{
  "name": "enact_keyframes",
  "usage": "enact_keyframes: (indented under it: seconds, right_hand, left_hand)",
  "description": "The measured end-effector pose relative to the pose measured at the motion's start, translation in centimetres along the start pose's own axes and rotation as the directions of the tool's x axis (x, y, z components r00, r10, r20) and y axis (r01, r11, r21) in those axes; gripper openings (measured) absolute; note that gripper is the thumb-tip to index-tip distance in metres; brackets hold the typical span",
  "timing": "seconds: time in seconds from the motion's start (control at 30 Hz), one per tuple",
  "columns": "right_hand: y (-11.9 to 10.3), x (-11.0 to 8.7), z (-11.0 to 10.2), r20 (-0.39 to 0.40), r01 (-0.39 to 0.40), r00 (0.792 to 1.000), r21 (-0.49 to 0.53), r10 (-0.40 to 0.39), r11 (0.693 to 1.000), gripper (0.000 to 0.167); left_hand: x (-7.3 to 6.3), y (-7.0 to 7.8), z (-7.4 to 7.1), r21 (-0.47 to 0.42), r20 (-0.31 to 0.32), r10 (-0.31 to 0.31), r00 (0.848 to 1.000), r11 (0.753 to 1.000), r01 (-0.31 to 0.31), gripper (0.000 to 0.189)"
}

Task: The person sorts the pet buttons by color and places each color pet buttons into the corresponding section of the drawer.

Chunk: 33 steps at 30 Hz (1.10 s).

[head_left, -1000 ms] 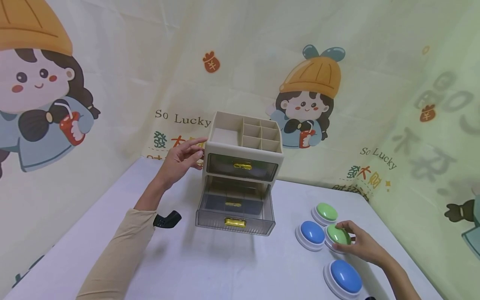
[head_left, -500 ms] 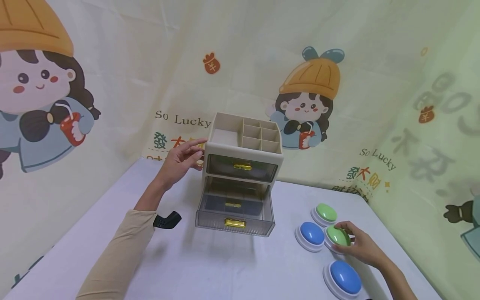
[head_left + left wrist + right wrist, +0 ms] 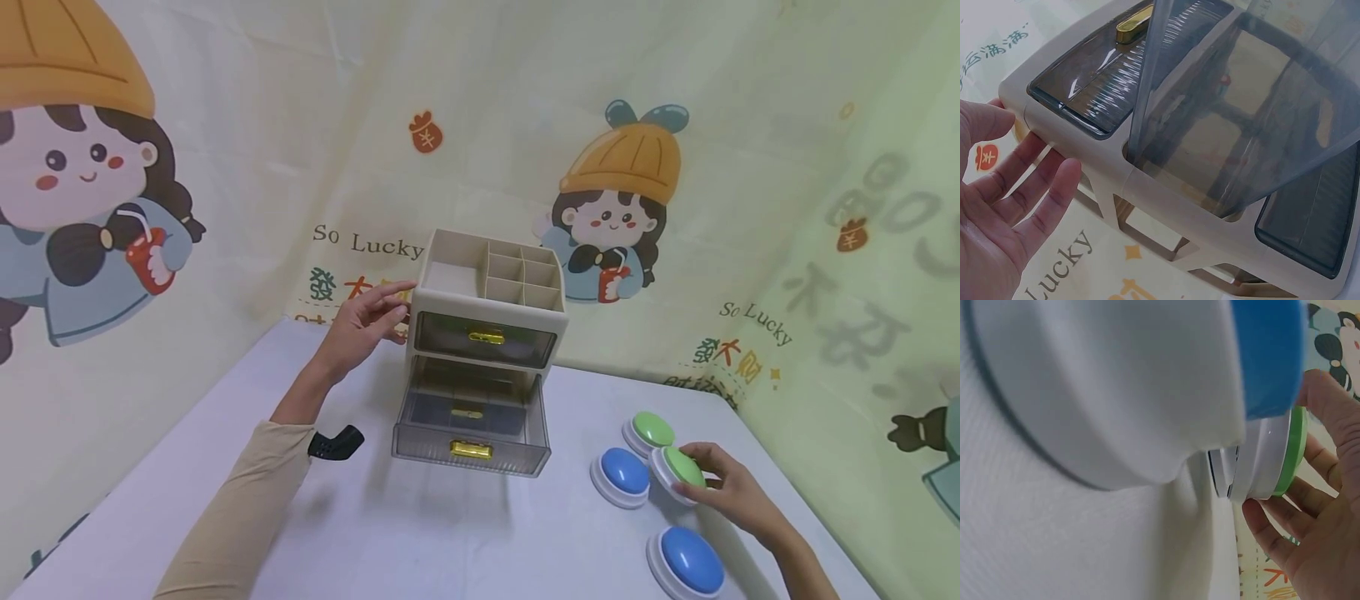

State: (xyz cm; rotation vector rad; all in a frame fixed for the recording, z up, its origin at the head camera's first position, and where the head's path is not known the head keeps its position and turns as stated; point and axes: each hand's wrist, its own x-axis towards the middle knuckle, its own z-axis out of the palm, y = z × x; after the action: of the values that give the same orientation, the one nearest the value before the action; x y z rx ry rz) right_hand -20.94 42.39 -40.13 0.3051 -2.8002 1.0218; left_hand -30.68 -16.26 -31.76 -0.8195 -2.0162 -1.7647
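My right hand [image 3: 726,489] grips a round green push button [image 3: 684,467] with a white base, thumb on the near side and fingers on the far side. The button is tilted, and the right wrist view shows its white base [image 3: 1262,456] between thumb and fingers. My left hand [image 3: 363,323] rests its fairly straight fingers against the left side of a beige drawer organizer [image 3: 491,302]. In the left wrist view, fingertips [image 3: 1071,169] lie along the organizer's side wall. The organizer's middle drawer [image 3: 470,448], clear grey with a gold handle, is pulled out; the top drawer [image 3: 442,331] is closed.
A second green button [image 3: 652,429] and a blue button [image 3: 625,471] stand close to the held one. Another blue button [image 3: 692,560] is nearer the front. A black device [image 3: 335,443] sits at my left wrist. A printed curtain [image 3: 480,100] hangs behind the white table [image 3: 420,550].
The green button under my right hand has gone from lying flat to tilted, its top turned toward the right. My left hand has kept its place on the organizer.
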Motion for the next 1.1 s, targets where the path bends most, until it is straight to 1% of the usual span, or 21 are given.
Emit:
enact_keyframes:
  seconds: [0.13,0.27,0.4,0.53,0.67,0.8,0.97,1.1]
  right_hand:
    - [-0.2,0.0,-0.3,0.002,-0.056,0.998,0.053,0.056,0.997,0.056]
    - [-0.4,0.0,-0.3,0.002,-0.083,0.997,0.076,0.083,0.994,0.055]
    - [-0.6,0.0,-0.2,-0.003,-0.08,0.997,0.072,0.08,0.994,0.055]
    - [-1.5,0.0,-0.1,0.001,-0.061,0.998,0.079,0.062,0.995,0.055]
    - [-2.9,-0.1,0.0,0.01,-0.015,1.0,0.107,0.014,0.994,0.053]
    - [-4.0,-0.2,0.5,-0.002,0.075,0.997,0.119,-0.075,0.99,0.051]
    - [-5.3,-0.3,1.1,-0.014,0.208,0.978,0.138,-0.209,0.968,0.052]
    - [-6.2,-0.4,1.4,-0.004,0.278,0.959,0.176,-0.282,0.944,0.056]
  left_hand:
    - [0.0,0.0,0.0,-0.004,0.002,-0.005,1.0,1.0,0.005,0.041]
    - [-0.1,0.0,0.1,-0.009,0.003,0.001,1.0,1.0,-0.001,0.041]
    - [0.0,0.0,0.1,-0.015,0.004,0.008,1.0,1.0,-0.008,0.041]
    - [-0.1,0.1,0.0,-0.014,0.004,0.016,1.0,1.0,-0.016,0.041]
    - [-0.1,0.1,0.0,-0.011,0.002,0.014,1.0,1.0,-0.014,0.041]
    - [0.0,0.1,0.0,-0.013,-0.001,0.006,1.0,1.0,-0.006,0.041]
    - [-0.1,0.0,0.0,-0.014,-0.003,0.009,1.0,1.0,-0.009,0.041]
    - [0.0,0.0,0.0,-0.02,-0.004,0.012,1.0,1.0,-0.012,0.04]
